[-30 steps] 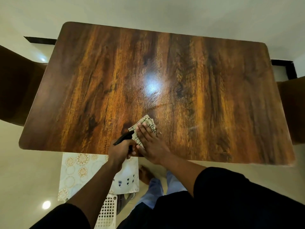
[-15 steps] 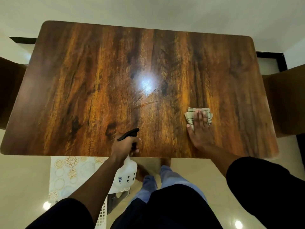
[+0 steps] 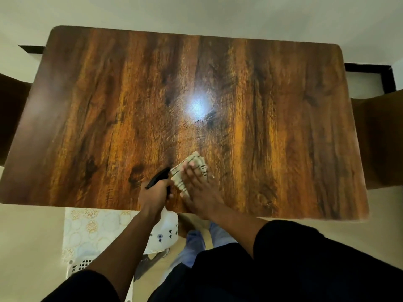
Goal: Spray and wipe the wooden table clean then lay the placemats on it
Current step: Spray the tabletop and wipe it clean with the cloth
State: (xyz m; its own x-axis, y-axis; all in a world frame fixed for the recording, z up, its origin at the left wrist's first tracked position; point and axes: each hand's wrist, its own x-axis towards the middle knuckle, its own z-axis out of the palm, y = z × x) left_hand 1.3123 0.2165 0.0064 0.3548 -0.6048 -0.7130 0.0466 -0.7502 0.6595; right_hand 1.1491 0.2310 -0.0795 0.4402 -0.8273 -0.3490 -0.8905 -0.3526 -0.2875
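The wooden table (image 3: 109, 118) fills the view, glossy with a light glare at its middle. My right hand (image 3: 199, 190) presses flat on a folded striped cloth (image 3: 192, 165) near the table's front edge, just right of centre. Beside it, my left hand (image 3: 154, 196) grips the black trigger head of a white spray bottle (image 3: 165, 231), whose body hangs below the table's front edge. The patterned placemats (image 3: 91, 227) lie below the table edge at lower left, on top of a white basket.
A white lattice basket (image 3: 80, 265) stands on the floor by my left leg. Dark chairs sit at the left end (image 3: 11, 114) and the right end (image 3: 383, 138) of the table. A pale wall lies beyond the far edge.
My right hand has swept the cloth from the right part of the table back left to beside the spray bottle. My left hand has kept its grip on the bottle.
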